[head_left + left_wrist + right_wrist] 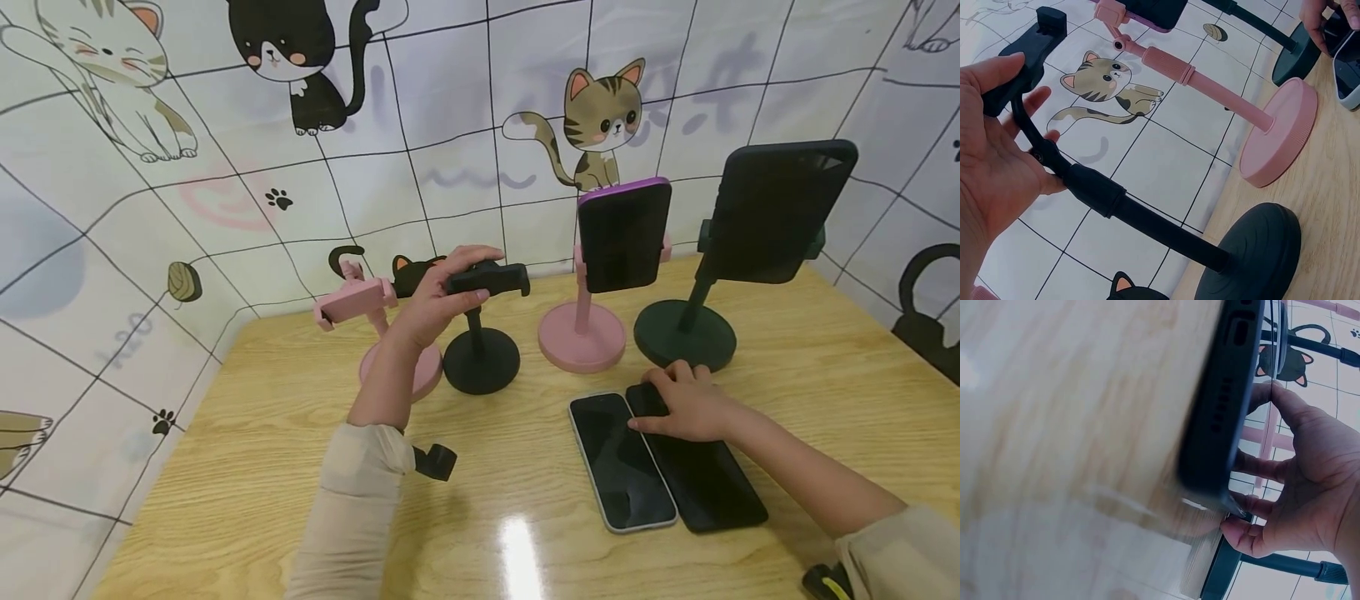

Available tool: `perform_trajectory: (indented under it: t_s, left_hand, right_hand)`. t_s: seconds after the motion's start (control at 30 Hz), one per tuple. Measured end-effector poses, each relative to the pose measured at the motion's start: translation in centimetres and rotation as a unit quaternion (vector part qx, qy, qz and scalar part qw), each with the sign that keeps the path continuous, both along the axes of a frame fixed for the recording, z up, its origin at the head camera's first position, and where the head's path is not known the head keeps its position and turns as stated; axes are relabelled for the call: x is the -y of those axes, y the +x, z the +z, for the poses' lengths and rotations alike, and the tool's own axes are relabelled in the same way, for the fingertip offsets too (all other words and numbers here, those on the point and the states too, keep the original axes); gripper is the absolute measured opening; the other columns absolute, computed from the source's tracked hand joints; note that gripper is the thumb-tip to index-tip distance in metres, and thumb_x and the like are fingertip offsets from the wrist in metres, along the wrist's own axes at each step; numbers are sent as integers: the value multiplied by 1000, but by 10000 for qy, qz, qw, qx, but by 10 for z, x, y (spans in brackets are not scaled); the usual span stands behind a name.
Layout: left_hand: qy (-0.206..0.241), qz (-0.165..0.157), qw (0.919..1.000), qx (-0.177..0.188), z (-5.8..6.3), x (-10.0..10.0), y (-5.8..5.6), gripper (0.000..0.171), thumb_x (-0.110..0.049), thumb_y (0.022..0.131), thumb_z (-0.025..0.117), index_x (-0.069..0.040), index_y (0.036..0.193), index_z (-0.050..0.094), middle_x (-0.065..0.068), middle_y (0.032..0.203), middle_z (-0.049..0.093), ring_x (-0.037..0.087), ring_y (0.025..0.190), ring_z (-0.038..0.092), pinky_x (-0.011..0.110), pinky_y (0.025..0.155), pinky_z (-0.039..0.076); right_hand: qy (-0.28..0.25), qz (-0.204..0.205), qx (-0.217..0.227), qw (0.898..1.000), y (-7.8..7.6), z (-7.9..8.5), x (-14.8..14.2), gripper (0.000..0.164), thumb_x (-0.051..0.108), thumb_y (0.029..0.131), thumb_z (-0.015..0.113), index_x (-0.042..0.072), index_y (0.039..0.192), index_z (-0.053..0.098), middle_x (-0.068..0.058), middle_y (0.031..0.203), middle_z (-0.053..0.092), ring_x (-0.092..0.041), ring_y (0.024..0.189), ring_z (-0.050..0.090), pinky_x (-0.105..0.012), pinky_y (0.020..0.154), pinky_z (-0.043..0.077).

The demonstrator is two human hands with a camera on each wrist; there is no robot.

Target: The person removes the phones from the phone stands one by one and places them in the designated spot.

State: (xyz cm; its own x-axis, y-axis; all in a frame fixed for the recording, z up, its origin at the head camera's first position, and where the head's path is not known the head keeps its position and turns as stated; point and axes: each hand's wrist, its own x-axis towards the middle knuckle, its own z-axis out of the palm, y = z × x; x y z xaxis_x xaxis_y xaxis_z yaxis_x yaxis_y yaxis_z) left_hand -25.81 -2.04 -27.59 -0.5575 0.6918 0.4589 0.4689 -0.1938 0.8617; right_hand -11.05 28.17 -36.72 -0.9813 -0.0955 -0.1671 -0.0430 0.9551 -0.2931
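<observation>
My left hand [442, 296] grips the clamp [487, 279] of a black phone stand [482, 367], thumb on one side and fingers behind. The stand's round base rests on the wooden table, its post upright, and no phone sits in that clamp. My right hand [693, 404] holds a black smartphone [712, 483] near its far end, thumb at its left edge and fingers bent over the far end. In the right wrist view, the phone's port end [1222, 406] stands close to the camera. Left of it lies a white-edged smartphone [622, 467], screen up.
Left of the black stand is a pink stand [360, 300] with a pink phone in its clamp. To the right stand another pink stand [583, 346] bearing a purple-edged phone [626, 237] and a dark green stand [686, 337] bearing a black tablet [780, 212]. A cat-printed cloth [450, 100] hangs behind the table.
</observation>
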Motion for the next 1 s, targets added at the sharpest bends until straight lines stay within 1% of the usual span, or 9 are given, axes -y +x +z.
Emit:
perform_trajectory:
  t_s: [0.17, 0.27, 0.4, 0.5, 0.6, 0.73, 0.83, 0.93, 1.0]
  left_hand:
    - [-292, 154, 9993, -147, 4, -2, 3, 45, 1, 85, 52, 2, 130, 43, 6, 139, 36, 12, 127, 31, 35, 91, 36]
    - [-401, 361, 9984, -135, 3, -2, 5, 49, 0, 86, 53, -3, 133, 42, 0, 143, 32, 8, 131, 24, 36, 96, 34]
    - [-221, 663, 9974, 199, -1, -1, 10, 52, 0, 86, 55, -8, 135, 40, -2, 143, 33, 7, 130, 26, 36, 97, 35]
    - [40, 834, 9948, 584, -5, -1, 14, 54, 0, 86, 55, -10, 136, 40, -3, 141, 35, 12, 125, 35, 36, 92, 39]
    - [144, 1111, 9919, 604, -8, -3, 17, 56, -2, 86, 56, -12, 138, 38, -4, 140, 36, 12, 123, 37, 34, 92, 38]
    - [350, 1426, 9883, 419, -15, -4, 22, 60, 0, 86, 57, -11, 140, 32, 2, 140, 36, 9, 127, 30, 35, 99, 32]
    - [571, 1605, 9837, 570, -21, -3, 27, 64, 3, 84, 58, -10, 140, 30, 5, 140, 35, 6, 129, 26, 36, 104, 27]
    - [729, 1905, 9757, 796, -27, -3, 33, 62, 5, 83, 58, -8, 138, 32, 8, 138, 37, 8, 128, 31, 37, 104, 26]
    - [748, 2229, 9669, 987, -31, -4, 37, 55, 5, 82, 59, -5, 133, 39, 11, 130, 44, 13, 121, 40, 37, 101, 33]
  right_hand:
    - [127, 1, -59, 9999, 1, 2, -2, 78, 60, 69, 64, 1, 118, 49, -27, 107, 41, -46, 93, 37, -57, 71, 41]
    - [179, 61, -25, 9998, 1, 3, -3, 78, 61, 69, 63, 1, 117, 50, -27, 107, 42, -46, 92, 39, -57, 71, 41]
    - [171, 215, 37, 9996, -1, 5, -4, 77, 62, 70, 63, 2, 117, 51, -27, 108, 43, -46, 92, 40, -57, 73, 41]
    - [18, 351, 114, 9993, -3, 9, -6, 73, 59, 72, 63, 1, 115, 52, -26, 108, 46, -46, 93, 41, -57, 76, 39]
    - [-166, 535, 137, 9983, -5, 14, -10, 68, 52, 75, 63, -2, 114, 51, -26, 106, 49, -46, 93, 43, -58, 78, 35]
    - [-307, 685, 86, 9971, -7, 27, -13, 67, 48, 79, 62, -6, 116, 49, -26, 107, 52, -45, 95, 47, -58, 80, 36]
    - [-475, 695, -46, 9964, -9, 40, -12, 66, 45, 81, 62, -7, 118, 48, -26, 109, 53, -43, 97, 51, -56, 81, 40]
    - [-705, 625, -254, 9952, -9, 56, -10, 63, 40, 82, 62, -8, 119, 47, -27, 111, 54, -41, 100, 53, -53, 83, 42]
    - [-872, 499, -363, 9943, -9, 68, -9, 61, 38, 84, 61, -9, 120, 45, -27, 113, 53, -40, 102, 53, -52, 83, 43]
